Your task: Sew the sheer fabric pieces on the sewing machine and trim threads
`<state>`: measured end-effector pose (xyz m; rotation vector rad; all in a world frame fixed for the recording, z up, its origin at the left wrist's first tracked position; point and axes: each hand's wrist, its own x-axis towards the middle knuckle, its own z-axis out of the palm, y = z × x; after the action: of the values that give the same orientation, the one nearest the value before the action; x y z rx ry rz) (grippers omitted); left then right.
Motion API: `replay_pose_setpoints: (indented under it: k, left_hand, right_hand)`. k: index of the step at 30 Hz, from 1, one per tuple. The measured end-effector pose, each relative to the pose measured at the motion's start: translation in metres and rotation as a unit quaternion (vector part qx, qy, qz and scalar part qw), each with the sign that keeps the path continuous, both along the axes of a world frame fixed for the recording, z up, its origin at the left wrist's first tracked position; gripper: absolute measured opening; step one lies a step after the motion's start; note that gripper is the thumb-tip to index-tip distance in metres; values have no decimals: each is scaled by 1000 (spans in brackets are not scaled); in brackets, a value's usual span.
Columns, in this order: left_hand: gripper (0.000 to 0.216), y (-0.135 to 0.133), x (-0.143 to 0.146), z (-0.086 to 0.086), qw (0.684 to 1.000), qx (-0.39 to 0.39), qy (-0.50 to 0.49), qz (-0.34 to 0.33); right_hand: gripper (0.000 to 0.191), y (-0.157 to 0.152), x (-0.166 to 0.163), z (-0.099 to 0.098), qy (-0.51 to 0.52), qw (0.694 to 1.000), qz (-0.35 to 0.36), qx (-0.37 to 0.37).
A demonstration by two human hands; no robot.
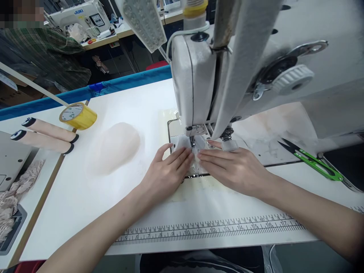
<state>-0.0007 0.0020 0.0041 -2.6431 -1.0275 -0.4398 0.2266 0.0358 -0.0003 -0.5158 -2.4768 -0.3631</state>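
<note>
At the sewing machine's presser foot [192, 142], a small piece of thin whitish fabric [182, 141] lies on the needle plate. My left hand [169, 168] rests palm down left of the foot, its fingertips touching the fabric's near edge and its thumb spread to the left. Right of the foot, my right hand [233, 167] lies with fingers stretched flat on the plate, pointing left. Whatever is under the fingertips of both hands is hidden. A sheer pale fabric piece [118, 148] lies flat on the white table [93, 204], left of my left hand.
Green thread snips [318, 163] lie at the right beside a black object [347, 163]. Sheer fabric [278, 121] sits beneath the machine arm. At left are a yellow tape roll [82, 116] and two thread spools [42, 141]. A ruler strip [199, 230] runs along the front; a person [45, 53] is behind.
</note>
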Motion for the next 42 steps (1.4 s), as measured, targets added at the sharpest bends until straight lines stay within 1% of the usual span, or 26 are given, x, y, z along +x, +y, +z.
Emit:
replay_pose_setpoints:
  k: [4, 11, 16, 20, 23, 27, 31, 36, 42]
  left_hand:
    - [32, 4, -1, -1, 1000, 3, 1, 16]
    - [30, -10, 4, 2, 1000, 13, -3, 0]
    - [31, -4, 4, 0, 1000, 14, -15, 16]
    - [31, 1, 4, -1, 999, 15, -9, 30]
    - [31, -2, 4, 0, 999, 19, -6, 32]
    - [30, -9, 5, 2, 999, 19, -5, 38]
    - [29, -10, 5, 1, 999, 16, -18, 35]
    - [34, -8, 4, -1, 998, 7, -31, 47]
    - [34, -4, 3, -2, 998, 2, -39, 50]
  right_hand:
    - [18, 5, -4, -1, 1, 1000, -7, 13]
    - [20, 2, -4, 0, 1, 1000, -11, 22]
    - [21, 5, -5, 0, -9, 1000, -19, 17]
    - [25, 7, -6, -1, -23, 998, -48, 17]
    - [24, 4, -6, -2, -25, 997, -64, 17]
    - [24, -1, -5, -2, -21, 998, -58, -7]
    - [25, -4, -5, 0, 0, 997, -63, -37]
    - [28, -4, -5, 1, 5, 997, -68, -41]
    - [29, -1, -6, -2, -17, 995, -86, -45]
